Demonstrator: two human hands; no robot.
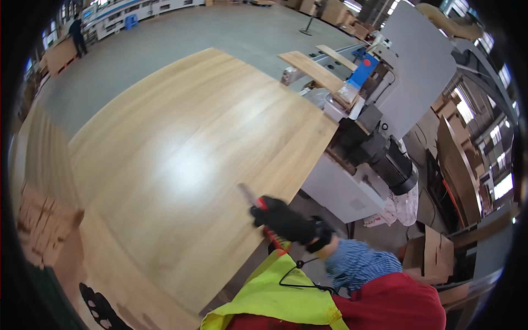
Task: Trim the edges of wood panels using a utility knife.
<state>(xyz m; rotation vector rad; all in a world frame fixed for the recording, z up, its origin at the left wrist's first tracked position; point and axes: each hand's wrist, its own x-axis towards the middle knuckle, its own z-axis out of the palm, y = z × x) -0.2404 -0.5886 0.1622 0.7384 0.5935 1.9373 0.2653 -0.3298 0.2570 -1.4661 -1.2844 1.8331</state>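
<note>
A person stands by a big, flat, shiny wooden board (181, 159) the colour of honey. It lies flat and takes up most of the middle of the room, and light bounces off its top.

The right hand (283, 220), in a black glove, is curled tight around a thin tool with a red handle (263, 212). The fingers are closed on it. The tool's pale tip sticks up over the near right edge of the board, and the hand sits right at that edge. The tool is a bit blurry, so I cannot tell just what kind it is.

The left hand (99, 309) also wears a black glove. It is low at the bottom left, near the board's near corner. It is partly cut off, so I cannot tell if it is open or closed, or if it holds anything.

I think the board is heavy and stiff, and its glossy top looks slippery. It would be best held by its edges, with one hand on each side, not by the smooth top. The corners could chip if bumped.

The person wears a bright yellow vest (275, 297) over a red top with a blue checked sleeve (360, 264). Just past the board's right edge stands a grey machine with a black motor (379, 159). A narrow wooden plank (311, 70) rests on top of it. Far off at the top left, another person (77, 34) stands on the grey floor (181, 33).
</note>
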